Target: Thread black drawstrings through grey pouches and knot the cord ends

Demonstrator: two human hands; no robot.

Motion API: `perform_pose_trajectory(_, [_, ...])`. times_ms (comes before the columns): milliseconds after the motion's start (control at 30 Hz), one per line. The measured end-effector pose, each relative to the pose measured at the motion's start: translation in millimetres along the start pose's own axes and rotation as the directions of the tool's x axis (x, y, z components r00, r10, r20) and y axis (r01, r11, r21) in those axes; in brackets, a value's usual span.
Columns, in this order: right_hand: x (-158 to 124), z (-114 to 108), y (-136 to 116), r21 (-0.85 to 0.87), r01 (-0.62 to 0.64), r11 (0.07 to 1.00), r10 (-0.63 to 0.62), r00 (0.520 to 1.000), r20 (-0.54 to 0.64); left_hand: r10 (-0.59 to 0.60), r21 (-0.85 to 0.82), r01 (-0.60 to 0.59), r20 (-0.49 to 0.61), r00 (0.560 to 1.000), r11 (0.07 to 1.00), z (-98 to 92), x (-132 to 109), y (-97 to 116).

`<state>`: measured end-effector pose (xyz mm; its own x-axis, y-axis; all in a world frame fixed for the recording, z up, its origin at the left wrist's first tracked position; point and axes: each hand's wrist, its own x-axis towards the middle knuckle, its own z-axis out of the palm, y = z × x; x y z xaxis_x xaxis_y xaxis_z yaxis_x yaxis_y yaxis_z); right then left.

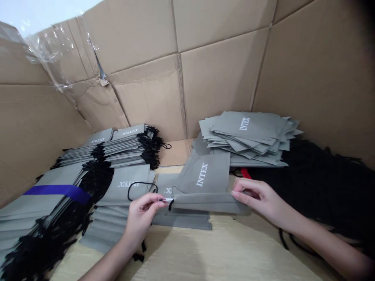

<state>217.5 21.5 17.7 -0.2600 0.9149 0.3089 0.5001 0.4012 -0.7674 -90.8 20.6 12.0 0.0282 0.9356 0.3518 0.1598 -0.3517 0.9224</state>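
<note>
A flat grey pouch [205,203] stretches between my two hands above the table. At its left corner my left hand [140,214] pinches a small shiny metal piece [167,200], which looks like a threading tool. A short black cord end [171,205] hangs by that corner, and a black cord loop [129,191] shows just behind my left fingers. The pouch's right end is pinched between the thumb and fingers of my right hand [258,197]. Right behind it lie more grey pouches with INTEX lettering [213,168].
A messy stack of grey pouches [249,127] stands at the back right, beside a large heap of black cords [328,187]. Corded pouches fill the left, including a back stack [125,146] and a bundle under a purple band [58,190]. Cardboard walls [219,82] enclose the table [181,249].
</note>
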Motion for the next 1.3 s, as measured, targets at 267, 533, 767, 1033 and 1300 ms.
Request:
perform_pose_trajectory(267, [2, 3, -6, 0.016, -0.088, 0.996, 0.086, 0.994, 0.061, 0.155, 0.099, -0.152, -0.022, 0.988, 0.983, -4.3, -2, -10])
perform_pose_trajectory(533, [2, 6, 0, -0.057, -0.075, 0.996, 0.08, 0.993, 0.083, 0.156, 0.069, -0.155, -0.017, 0.988, 0.985, 0.9, 3, -4])
perform_pose_trajectory(767, [5, 4, 6, -0.114, -0.063, 0.992, 0.066, 0.998, 0.025, -0.103, -0.126, 0.07, -0.275, 0.956, 0.99, -25.2, 28, -18])
perform_pose_trajectory(1033, [-1, 11, -5, -0.098, -0.054, 0.994, 0.057, 0.998, 0.031, 0.364, 0.689, -0.635, 0.525, 0.769, 0.349, -1.2, 11, 16])
perform_pose_trajectory(1300, [1, -5, -14, -0.048, -0.105, 0.993, 0.094, 0.976, -0.198, 0.2, 0.654, -0.74, 0.712, 0.673, 0.159, 10.4, 17, 7])
